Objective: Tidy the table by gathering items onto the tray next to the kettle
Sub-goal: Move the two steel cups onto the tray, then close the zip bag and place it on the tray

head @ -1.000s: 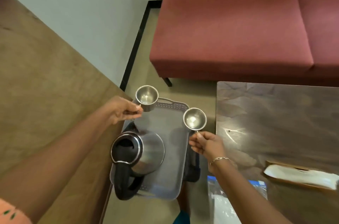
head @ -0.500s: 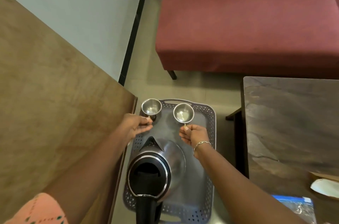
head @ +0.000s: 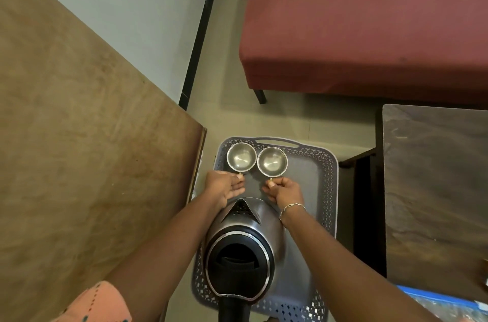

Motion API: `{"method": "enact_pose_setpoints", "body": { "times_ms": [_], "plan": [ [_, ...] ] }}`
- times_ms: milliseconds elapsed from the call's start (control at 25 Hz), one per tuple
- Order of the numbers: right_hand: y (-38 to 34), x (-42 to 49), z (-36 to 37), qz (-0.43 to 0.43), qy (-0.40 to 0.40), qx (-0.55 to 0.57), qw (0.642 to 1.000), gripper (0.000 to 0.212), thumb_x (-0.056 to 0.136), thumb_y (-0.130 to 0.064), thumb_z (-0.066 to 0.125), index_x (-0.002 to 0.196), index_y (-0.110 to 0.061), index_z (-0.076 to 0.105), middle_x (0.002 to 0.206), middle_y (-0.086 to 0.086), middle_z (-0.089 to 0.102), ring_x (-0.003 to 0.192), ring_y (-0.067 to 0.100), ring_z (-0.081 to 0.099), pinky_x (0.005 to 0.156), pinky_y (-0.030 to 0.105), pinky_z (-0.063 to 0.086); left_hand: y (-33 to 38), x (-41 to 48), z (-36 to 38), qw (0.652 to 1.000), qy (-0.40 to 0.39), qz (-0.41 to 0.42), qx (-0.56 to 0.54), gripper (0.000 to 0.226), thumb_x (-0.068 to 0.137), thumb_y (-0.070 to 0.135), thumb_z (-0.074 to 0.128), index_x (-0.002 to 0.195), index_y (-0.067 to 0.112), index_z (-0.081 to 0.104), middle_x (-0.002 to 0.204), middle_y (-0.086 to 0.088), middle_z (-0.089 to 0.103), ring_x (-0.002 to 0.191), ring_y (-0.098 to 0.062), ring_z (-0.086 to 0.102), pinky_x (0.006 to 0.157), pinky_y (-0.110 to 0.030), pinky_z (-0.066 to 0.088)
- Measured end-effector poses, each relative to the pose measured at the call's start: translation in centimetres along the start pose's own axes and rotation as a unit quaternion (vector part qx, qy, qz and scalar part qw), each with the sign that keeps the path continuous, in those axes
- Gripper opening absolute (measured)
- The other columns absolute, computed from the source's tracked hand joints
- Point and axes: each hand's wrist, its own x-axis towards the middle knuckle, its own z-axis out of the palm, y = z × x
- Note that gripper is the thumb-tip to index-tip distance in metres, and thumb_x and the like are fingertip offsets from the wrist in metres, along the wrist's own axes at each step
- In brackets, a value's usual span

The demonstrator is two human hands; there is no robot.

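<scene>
Two small steel cups stand side by side at the far end of the grey perforated tray [head: 320,189]. My left hand [head: 224,187] pinches the handle of the left cup [head: 241,157]. My right hand [head: 284,191], with a thin bracelet at the wrist, pinches the handle of the right cup [head: 272,160]. Both cups look set down on the tray floor, their rims nearly touching. The steel kettle [head: 241,250] with its black lid and handle fills the tray's near half, just behind my hands.
A light wooden tabletop [head: 79,150] lies to the left of the tray and a dark tabletop [head: 435,189] to the right. A red sofa [head: 369,26] stands beyond. A blue-edged plastic bag [head: 449,306] shows at the bottom right.
Both hands have carried the cups inward and down onto the tray's far end. The cups now sit together, and the view has tilted further over the tray.
</scene>
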Motion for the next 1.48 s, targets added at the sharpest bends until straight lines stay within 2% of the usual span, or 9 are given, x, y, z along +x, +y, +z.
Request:
{"method": "enact_pose_setpoints", "body": {
  "times_ms": [160, 320, 480, 600, 840, 960, 1120, 1320, 1480],
  "plan": [
    [-0.6, -0.3, -0.6, 0.015, -0.015, -0.012, 1.0, 0.026, 0.089, 0.001, 0.051, 0.068, -0.014, 0.048, 0.068, 0.002, 0.053, 0.063, 0.009, 0.051, 0.043, 0.014, 0.044, -0.2, -0.3, -0.3, 0.997, -0.013, 0.013, 0.07, 0.013, 0.087, -0.002, 0.056, 0.077, 0.005, 0.051, 0.102, -0.019, 0.057, 0.109, -0.034, 0.057, 0.08, -0.04, 0.049],
    [-1.9, -1.3, -2.7, 0.054, -0.024, -0.053, 0.997, 0.02, 0.089, -0.007, 0.055, 0.073, -0.018, 0.048, 0.072, 0.0, 0.052, 0.064, 0.012, 0.047, 0.057, 0.028, 0.046, 0.6, -2.2, -1.4, 0.984, 0.024, 0.06, 0.166, 0.018, 0.085, 0.003, 0.061, 0.071, 0.009, 0.051, 0.078, -0.015, 0.054, 0.065, -0.017, 0.048, 0.057, -0.026, 0.037],
    [-4.2, -3.3, -7.4, 0.002, -0.03, -0.055, 0.998, 0.022, 0.087, -0.001, 0.056, 0.075, -0.018, 0.048, 0.075, 0.001, 0.052, 0.064, 0.013, 0.049, 0.058, 0.028, 0.044, 0.9, -7.6, -1.7, 0.96, 0.086, 0.205, 0.168, 0.006, 0.087, 0.012, 0.06, 0.081, 0.01, 0.061, 0.087, -0.01, 0.062, 0.077, -0.017, 0.056, 0.073, -0.032, 0.046],
    [-5.2, -5.9, -12.1, -0.06, -0.026, -0.078, 0.995, 0.022, 0.086, 0.001, 0.056, 0.076, -0.018, 0.05, 0.075, 0.002, 0.054, 0.065, 0.012, 0.052, 0.058, 0.021, 0.048, 0.2, -13.7, 0.0, 0.899, 0.157, 0.362, 0.19, 0.006, 0.087, 0.015, 0.059, 0.092, 0.015, 0.063, 0.086, 0.0, 0.064, 0.075, -0.005, 0.058, 0.068, -0.02, 0.047],
    [-4.2, -10.6, -23.5, -0.116, -0.012, -0.103, 0.988, 0.026, 0.085, 0.006, 0.054, 0.076, -0.018, 0.053, 0.073, 0.005, 0.055, 0.063, 0.013, 0.051, 0.046, 0.011, 0.046, -5.2, -23.6, 8.6, 0.849, 0.097, 0.493, 0.163, 0.013, 0.087, 0.007, 0.058, 0.098, 0.011, 0.063, 0.091, 0.003, 0.064, 0.084, 0.002, 0.06, 0.075, -0.005, 0.046],
    [-2.8, -12.8, -29.4, -0.127, 0.0, -0.106, 0.986, 0.025, 0.085, 0.005, 0.056, 0.078, -0.019, 0.055, 0.076, 0.006, 0.056, 0.066, 0.013, 0.053, 0.049, 0.011, 0.047, -10.0, -24.8, 13.3, 0.904, 0.024, 0.403, 0.14, 0.01, 0.086, 0.005, 0.059, 0.093, 0.01, 0.063, 0.084, 0.002, 0.063, 0.075, 0.003, 0.057, 0.073, -0.008, 0.045],
    [-1.0, -15.0, -35.1, -0.13, 0.017, -0.104, 0.986, 0.023, 0.084, 0.006, 0.057, 0.078, -0.016, 0.056, 0.075, 0.008, 0.059, 0.066, 0.016, 0.055, 0.056, 0.019, 0.049, -16.1, -23.3, 17.3, 0.978, -0.077, 0.172, 0.09, 0.012, 0.087, 0.004, 0.057, 0.081, 0.012, 0.063, 0.086, -0.005, 0.065, 0.087, -0.017, 0.059, 0.076, -0.025, 0.048],
    [1.4, -16.0, -39.1, -0.101, 0.043, -0.099, 0.989, 0.024, 0.084, 0.009, 0.056, 0.075, -0.013, 0.056, 0.071, 0.007, 0.057, 0.064, 0.015, 0.052, 0.053, 0.019, 0.046, -21.1, -19.3, 18.9, 0.994, 0.026, 0.019, 0.101, 0.022, 0.086, 0.007, 0.061, 0.105, -0.003, 0.06, 0.107, -0.015, 0.06, 0.1, -0.022, 0.049, 0.082, -0.032, 0.04],
    [3.3, -15.9, -41.2, -0.067, 0.062, -0.116, 0.989, 0.027, 0.084, 0.009, 0.054, 0.072, -0.015, 0.054, 0.071, 0.006, 0.055, 0.063, 0.015, 0.049, 0.06, 0.023, 0.043, -22.9, -17.5, 19.3, 0.988, -0.011, -0.101, 0.114, 0.044, 0.086, 0.015, 0.063, 0.123, -0.004, 0.052, 0.134, -0.019, 0.049, 0.12, -0.031, 0.048, 0.097, -0.042, 0.034]
  ]
}}
